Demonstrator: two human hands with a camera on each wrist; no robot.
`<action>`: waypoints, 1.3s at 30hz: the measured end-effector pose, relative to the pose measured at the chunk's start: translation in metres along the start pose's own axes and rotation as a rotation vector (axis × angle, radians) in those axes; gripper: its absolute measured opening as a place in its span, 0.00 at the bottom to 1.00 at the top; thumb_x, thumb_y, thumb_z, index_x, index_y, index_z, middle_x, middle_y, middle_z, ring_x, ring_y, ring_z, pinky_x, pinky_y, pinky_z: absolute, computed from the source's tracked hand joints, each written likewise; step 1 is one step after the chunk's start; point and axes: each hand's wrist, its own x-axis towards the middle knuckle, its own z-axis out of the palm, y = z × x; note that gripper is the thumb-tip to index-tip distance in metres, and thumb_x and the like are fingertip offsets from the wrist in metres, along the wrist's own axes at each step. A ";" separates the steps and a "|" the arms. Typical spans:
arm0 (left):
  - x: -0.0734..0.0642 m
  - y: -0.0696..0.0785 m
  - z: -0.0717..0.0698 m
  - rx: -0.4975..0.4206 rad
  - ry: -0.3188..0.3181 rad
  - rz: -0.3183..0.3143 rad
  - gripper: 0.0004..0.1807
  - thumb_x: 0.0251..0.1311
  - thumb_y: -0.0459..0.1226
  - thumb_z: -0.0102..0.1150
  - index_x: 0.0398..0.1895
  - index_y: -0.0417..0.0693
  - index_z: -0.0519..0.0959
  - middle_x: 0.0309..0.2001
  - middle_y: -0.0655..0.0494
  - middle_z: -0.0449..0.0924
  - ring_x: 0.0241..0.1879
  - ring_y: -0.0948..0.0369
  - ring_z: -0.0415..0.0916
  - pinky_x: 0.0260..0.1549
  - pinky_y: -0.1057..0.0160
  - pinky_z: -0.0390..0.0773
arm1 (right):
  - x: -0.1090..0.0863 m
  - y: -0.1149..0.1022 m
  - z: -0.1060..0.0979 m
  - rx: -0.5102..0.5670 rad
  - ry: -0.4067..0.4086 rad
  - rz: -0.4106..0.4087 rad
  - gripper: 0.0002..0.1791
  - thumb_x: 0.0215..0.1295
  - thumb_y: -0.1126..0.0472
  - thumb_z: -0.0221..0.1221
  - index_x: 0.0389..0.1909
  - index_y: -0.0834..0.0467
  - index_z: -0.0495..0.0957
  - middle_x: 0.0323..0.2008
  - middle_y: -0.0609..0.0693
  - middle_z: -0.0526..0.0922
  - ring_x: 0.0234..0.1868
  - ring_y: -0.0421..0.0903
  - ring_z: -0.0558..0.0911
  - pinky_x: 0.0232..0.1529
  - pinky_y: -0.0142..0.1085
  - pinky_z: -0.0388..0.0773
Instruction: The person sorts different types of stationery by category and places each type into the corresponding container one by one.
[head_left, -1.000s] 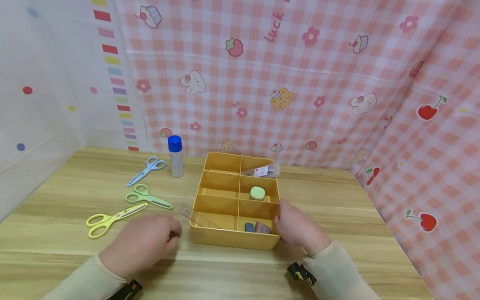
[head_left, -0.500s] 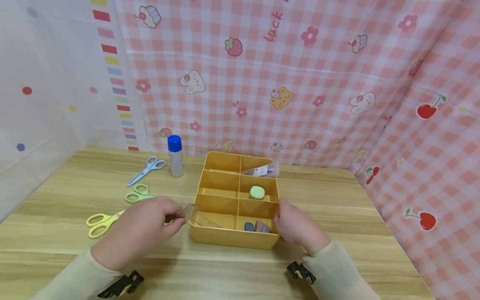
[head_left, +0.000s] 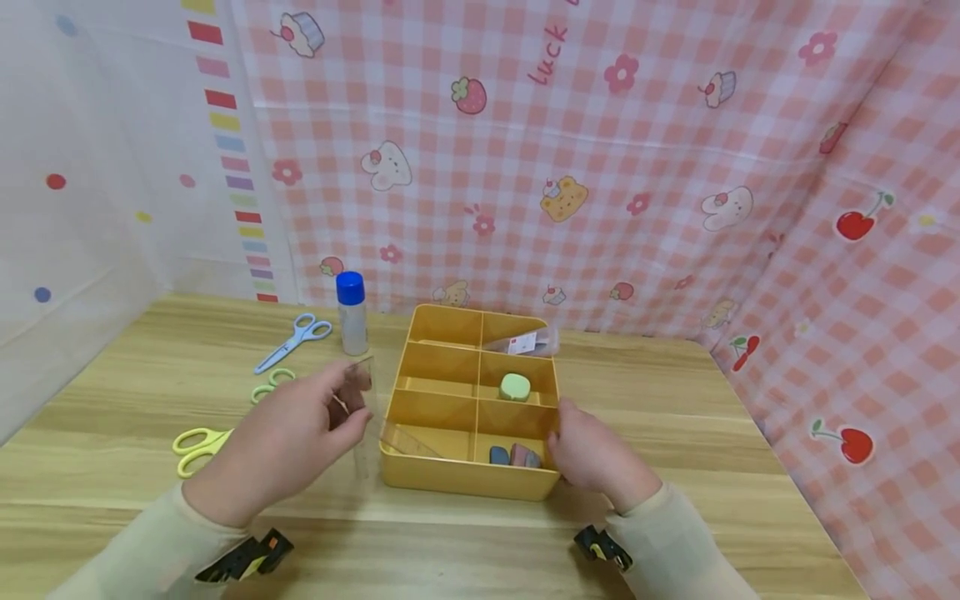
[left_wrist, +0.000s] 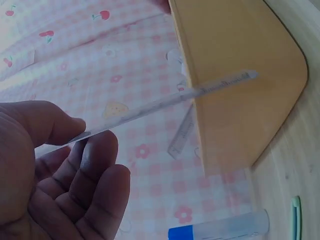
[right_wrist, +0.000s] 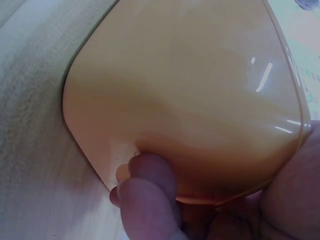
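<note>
My left hand [head_left: 281, 437] is left of the yellow divided organizer box [head_left: 468, 483], pinching a clear ruler [left_wrist: 150, 107] between thumb and fingers. In the left wrist view the ruler's far end overlaps the box's side. Another clear ruler [head_left: 411, 443] leans in the front left compartment, one end sticking out over the rim. At the box's right side my right hand [head_left: 600, 454] grips the wall, with bent fingers [right_wrist: 150, 185] against its outside. Dark blue and pinkish small blocks [head_left: 519, 454] lie in the front right compartment, and a light green rounded block [head_left: 514, 387] sits behind them.
Blue scissors [head_left: 296, 340], partly hidden green scissors [head_left: 273, 385] and yellow scissors [head_left: 198, 450] lie on the wooden table [head_left: 465, 550] at left. A blue-capped clear bottle [head_left: 352, 317] stands behind. A clear labelled case [head_left: 525, 341] rests in the back right compartment.
My left hand has come up from beside the table with a ruler pinched in it. That ruler has swung from pointing over the box to alongside its left edge. The right hand stays put.
</note>
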 end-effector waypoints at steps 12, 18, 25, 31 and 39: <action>0.008 0.013 -0.010 -0.156 0.066 0.006 0.39 0.68 0.30 0.60 0.80 0.48 0.57 0.38 0.57 0.83 0.31 0.63 0.81 0.31 0.67 0.83 | -0.001 -0.001 0.000 -0.011 0.011 -0.007 0.25 0.77 0.64 0.51 0.68 0.74 0.64 0.47 0.66 0.83 0.34 0.49 0.81 0.29 0.38 0.78; 0.012 0.016 -0.005 -0.244 0.107 -0.011 0.36 0.70 0.30 0.60 0.78 0.47 0.59 0.41 0.52 0.82 0.32 0.62 0.83 0.30 0.65 0.84 | -0.002 -0.001 -0.001 0.004 0.010 0.000 0.25 0.77 0.65 0.51 0.68 0.74 0.64 0.49 0.66 0.82 0.36 0.50 0.81 0.29 0.38 0.78; 0.023 0.011 0.010 -0.354 0.144 -0.087 0.30 0.73 0.31 0.57 0.72 0.43 0.56 0.43 0.46 0.83 0.30 0.61 0.86 0.27 0.63 0.84 | -0.001 0.000 0.000 -0.004 0.005 0.005 0.25 0.77 0.63 0.51 0.68 0.74 0.64 0.49 0.66 0.82 0.36 0.50 0.81 0.28 0.38 0.77; 0.029 0.006 0.026 -0.404 0.168 -0.124 0.25 0.75 0.32 0.53 0.67 0.39 0.54 0.47 0.38 0.82 0.32 0.54 0.87 0.30 0.65 0.85 | -0.002 0.000 0.001 -0.005 0.012 -0.001 0.23 0.77 0.64 0.51 0.66 0.74 0.66 0.46 0.64 0.83 0.34 0.49 0.80 0.29 0.39 0.77; 0.030 -0.003 0.045 -0.337 0.175 -0.140 0.29 0.72 0.31 0.51 0.73 0.41 0.56 0.50 0.43 0.82 0.33 0.56 0.85 0.24 0.64 0.82 | -0.003 -0.001 0.000 -0.011 0.028 -0.005 0.25 0.77 0.64 0.52 0.67 0.74 0.65 0.49 0.67 0.83 0.37 0.51 0.81 0.31 0.39 0.78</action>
